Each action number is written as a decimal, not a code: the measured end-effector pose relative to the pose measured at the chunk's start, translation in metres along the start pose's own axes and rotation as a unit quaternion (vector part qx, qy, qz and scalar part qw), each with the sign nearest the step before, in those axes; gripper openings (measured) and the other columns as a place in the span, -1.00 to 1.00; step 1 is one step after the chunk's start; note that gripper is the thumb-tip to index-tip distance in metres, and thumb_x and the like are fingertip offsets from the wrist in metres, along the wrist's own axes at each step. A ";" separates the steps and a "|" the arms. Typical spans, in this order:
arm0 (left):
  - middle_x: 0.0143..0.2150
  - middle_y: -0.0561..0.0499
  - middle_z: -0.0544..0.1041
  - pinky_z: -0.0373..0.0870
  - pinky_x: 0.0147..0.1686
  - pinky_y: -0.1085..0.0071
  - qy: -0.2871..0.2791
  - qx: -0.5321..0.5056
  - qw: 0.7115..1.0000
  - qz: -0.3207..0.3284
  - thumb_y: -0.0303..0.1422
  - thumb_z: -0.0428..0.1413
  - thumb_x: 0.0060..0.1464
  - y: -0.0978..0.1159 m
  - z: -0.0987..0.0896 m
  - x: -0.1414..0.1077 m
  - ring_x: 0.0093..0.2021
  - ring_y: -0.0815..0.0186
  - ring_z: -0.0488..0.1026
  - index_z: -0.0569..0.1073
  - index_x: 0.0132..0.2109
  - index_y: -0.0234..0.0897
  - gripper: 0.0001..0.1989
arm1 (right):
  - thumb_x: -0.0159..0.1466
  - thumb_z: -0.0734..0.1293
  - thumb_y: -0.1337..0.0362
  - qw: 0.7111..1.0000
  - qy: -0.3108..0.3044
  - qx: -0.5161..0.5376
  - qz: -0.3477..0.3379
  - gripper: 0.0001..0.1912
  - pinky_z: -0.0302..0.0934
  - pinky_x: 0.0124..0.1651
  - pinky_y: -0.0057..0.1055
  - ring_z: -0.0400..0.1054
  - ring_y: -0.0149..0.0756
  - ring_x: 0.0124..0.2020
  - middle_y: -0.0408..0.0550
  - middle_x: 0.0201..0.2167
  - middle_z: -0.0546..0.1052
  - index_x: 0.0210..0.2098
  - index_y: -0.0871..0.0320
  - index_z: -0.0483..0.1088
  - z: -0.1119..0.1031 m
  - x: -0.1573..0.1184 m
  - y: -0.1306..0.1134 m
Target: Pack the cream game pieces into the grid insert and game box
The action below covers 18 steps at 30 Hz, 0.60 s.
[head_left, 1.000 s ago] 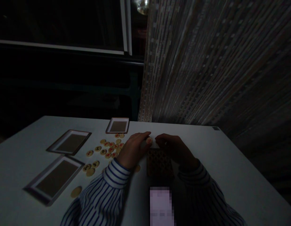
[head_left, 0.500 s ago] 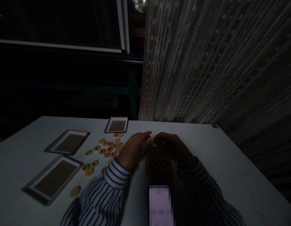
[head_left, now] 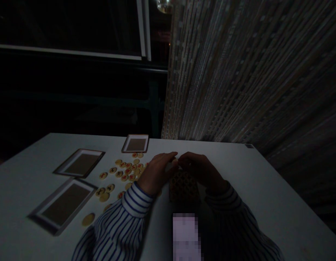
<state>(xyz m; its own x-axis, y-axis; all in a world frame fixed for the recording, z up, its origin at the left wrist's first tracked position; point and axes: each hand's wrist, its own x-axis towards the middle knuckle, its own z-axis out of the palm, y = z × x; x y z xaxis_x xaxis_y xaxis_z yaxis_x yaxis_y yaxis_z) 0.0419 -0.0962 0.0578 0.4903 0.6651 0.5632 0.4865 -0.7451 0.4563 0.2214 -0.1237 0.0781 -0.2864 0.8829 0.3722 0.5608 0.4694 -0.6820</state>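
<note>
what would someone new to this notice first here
Probably the pale, pixelated rectangle at bottom centre, standing out against the dark scene. Above it, the left hand and right hand come close together in striped sleeves, a small round piece at the left fingertips. Scattered discs, some marked red or black, lie left of the hands, and a string curtain hangs at upper right.
</note>
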 end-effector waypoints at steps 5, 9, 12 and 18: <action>-0.17 -0.04 0.49 0.37 -0.12 0.32 -0.003 -0.004 1.000 0.007 -0.35 0.05 0.06 0.001 0.000 -0.001 -0.12 0.30 0.42 0.28 0.04 -0.24 -0.63 | 0.20 0.23 0.28 1.000 0.005 -0.001 0.001 -0.90 0.20 -0.40 -0.53 0.34 -0.47 -0.47 -0.19 -0.48 0.48 -0.34 0.15 0.36 0.001 0.000 0.001; -0.16 -0.04 0.49 0.37 -0.12 0.33 -0.015 -0.007 1.000 -0.002 -0.34 0.06 0.05 0.000 0.001 -0.001 -0.13 0.30 0.42 0.29 0.03 -0.25 -0.64 | 0.19 0.23 0.29 1.000 -0.003 0.012 0.000 -0.91 0.20 -0.40 -0.53 0.33 -0.47 -0.47 -0.18 -0.48 0.48 -0.33 0.15 0.35 0.001 0.000 0.002; -0.16 -0.03 0.49 0.37 -0.12 0.32 -0.022 -0.019 1.000 -0.012 -0.33 0.06 0.05 -0.002 0.001 -0.002 -0.13 0.30 0.42 0.29 0.03 -0.24 -0.63 | 0.18 0.25 0.30 1.000 -0.006 0.015 -0.002 -0.91 0.20 -0.38 -0.52 0.33 -0.46 -0.46 -0.17 -0.47 0.48 -0.32 0.15 0.36 0.000 0.000 0.002; -0.18 -0.02 0.51 0.38 -0.16 0.36 -0.036 -0.101 0.993 -0.051 -0.32 0.04 0.07 0.000 -0.002 0.000 -0.18 0.33 0.44 0.34 -0.01 -0.24 -0.69 | 0.17 0.26 0.30 1.000 -0.015 0.006 -0.005 -0.90 0.18 -0.39 -0.52 0.34 -0.46 -0.45 -0.16 -0.45 0.49 -0.32 0.16 0.37 -0.002 -0.001 0.006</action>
<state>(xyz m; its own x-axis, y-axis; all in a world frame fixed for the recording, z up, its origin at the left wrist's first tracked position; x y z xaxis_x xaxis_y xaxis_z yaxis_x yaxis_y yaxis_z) 0.0400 -0.0963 0.0588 0.5003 0.7339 0.4594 0.3843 -0.6637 0.6417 0.2264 -0.1223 0.0748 -0.3153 0.8777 0.3608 0.5490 0.4788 -0.6851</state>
